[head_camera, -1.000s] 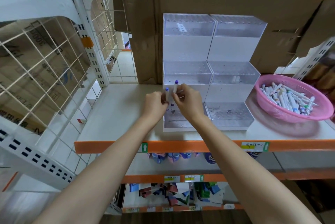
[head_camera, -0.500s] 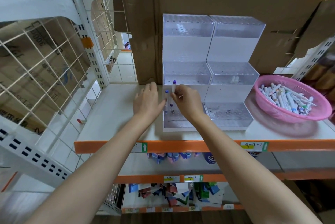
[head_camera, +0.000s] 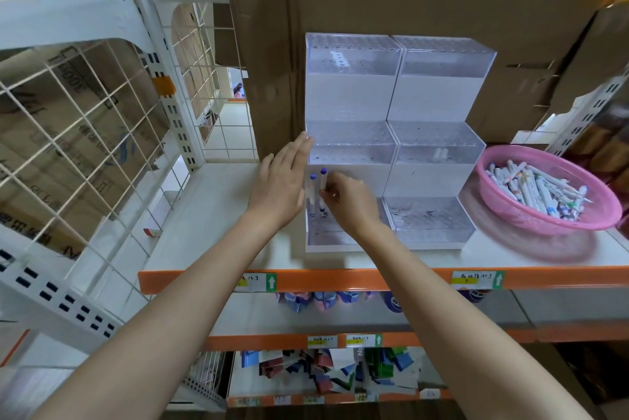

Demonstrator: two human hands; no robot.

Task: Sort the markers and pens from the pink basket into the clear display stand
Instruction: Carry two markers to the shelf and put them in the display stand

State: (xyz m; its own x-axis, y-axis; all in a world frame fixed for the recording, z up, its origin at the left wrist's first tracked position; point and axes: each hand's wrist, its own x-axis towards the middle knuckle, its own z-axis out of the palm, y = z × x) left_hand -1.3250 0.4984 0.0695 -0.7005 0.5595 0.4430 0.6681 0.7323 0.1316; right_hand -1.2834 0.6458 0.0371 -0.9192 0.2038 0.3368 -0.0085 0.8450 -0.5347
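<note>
My right grip [head_camera: 350, 207] pinched a blue-capped pen [head_camera: 322, 185] and held it upright over the lowest left step of the stand [head_camera: 354, 96]. A second pen [head_camera: 312, 190] stood just beside it. My left grip [head_camera: 280, 181] was flat, fingers straight, against the stand's left side. The pink basket [head_camera: 544, 227], full of pens, sat on the shelf [head_camera: 204, 215] to the right of the stand.

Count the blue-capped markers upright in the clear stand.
2, bottom-left tier: left marker stands unheld; right marker is pinched by the right hand. Hands may hide others.
</note>
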